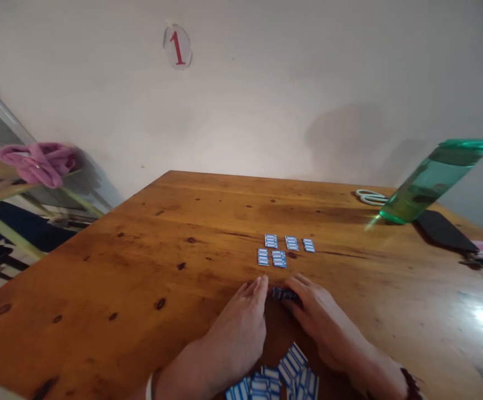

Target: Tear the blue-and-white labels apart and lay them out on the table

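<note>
My right hand [317, 305] grips a small dark-blue stack of cards [283, 293] between thumb and fingers, low over the wooden table [154, 244]. To the left, my left hand [243, 316] is held on edge with fingers stretched out together, a small gap from the stack, and nothing shows in it. Beyond both hands, several small blue-and-white cards lie in two short rows, among them one card [271, 241] at the back left and another card [278, 259] in front. Below my wrists is a loose, overlapping pile of cards [262, 384], cut by the lower frame edge.
A green bottle [431, 180] stands at the right, appearing tilted, beside a black flat case [445, 232] and a coiled white cable [370, 196]. Keys [472, 259] lie at the right edge. On another table at left is a pink cloth bundle [41, 161].
</note>
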`<action>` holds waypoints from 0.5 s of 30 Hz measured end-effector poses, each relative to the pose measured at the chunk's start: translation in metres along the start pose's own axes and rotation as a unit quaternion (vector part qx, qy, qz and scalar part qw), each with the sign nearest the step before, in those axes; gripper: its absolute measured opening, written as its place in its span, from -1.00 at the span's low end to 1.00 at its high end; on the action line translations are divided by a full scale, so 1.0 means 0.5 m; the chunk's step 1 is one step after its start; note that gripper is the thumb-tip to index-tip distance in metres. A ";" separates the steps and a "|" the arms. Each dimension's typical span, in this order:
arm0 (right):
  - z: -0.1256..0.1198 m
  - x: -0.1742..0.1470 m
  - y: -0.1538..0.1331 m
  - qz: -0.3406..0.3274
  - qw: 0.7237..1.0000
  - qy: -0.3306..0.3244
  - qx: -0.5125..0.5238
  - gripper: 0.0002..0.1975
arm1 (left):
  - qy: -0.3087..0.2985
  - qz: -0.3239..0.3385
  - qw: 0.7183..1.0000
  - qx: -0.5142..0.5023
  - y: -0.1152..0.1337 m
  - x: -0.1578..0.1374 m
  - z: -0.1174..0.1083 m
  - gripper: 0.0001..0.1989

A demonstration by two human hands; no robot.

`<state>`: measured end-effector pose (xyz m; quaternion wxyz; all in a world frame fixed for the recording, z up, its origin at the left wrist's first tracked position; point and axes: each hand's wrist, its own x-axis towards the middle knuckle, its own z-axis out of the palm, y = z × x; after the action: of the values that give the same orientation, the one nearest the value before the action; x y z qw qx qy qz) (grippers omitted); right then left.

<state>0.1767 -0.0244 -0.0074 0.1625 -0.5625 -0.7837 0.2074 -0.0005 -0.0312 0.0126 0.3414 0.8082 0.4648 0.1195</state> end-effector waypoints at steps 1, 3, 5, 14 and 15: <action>0.001 0.000 0.001 -0.002 1.000 0.000 0.001 -0.85 | 0.002 0.004 1.000 0.000 -0.002 0.000 0.002 -0.39; 0.002 0.000 0.002 -0.005 1.000 0.003 -0.006 -0.85 | 0.008 0.012 1.000 -0.001 -0.007 0.001 0.005 -0.39; 0.004 0.000 0.001 -0.006 1.000 0.008 -0.022 -0.85 | 0.016 0.013 1.000 -0.009 -0.009 0.001 0.006 -0.40; 0.007 0.001 0.001 -0.004 1.000 0.011 -0.013 -0.85 | -0.025 -0.012 0.999 -0.036 0.002 -0.009 0.004 -0.37; 0.007 0.002 0.002 -0.005 1.000 0.013 -0.011 -0.85 | -0.030 -0.011 0.999 -0.034 0.002 -0.011 0.005 -0.36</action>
<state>0.1754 -0.0238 -0.0108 0.1675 -0.5625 -0.7869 0.1908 -0.0017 -0.0372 0.0122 0.3841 0.7940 0.4589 0.1074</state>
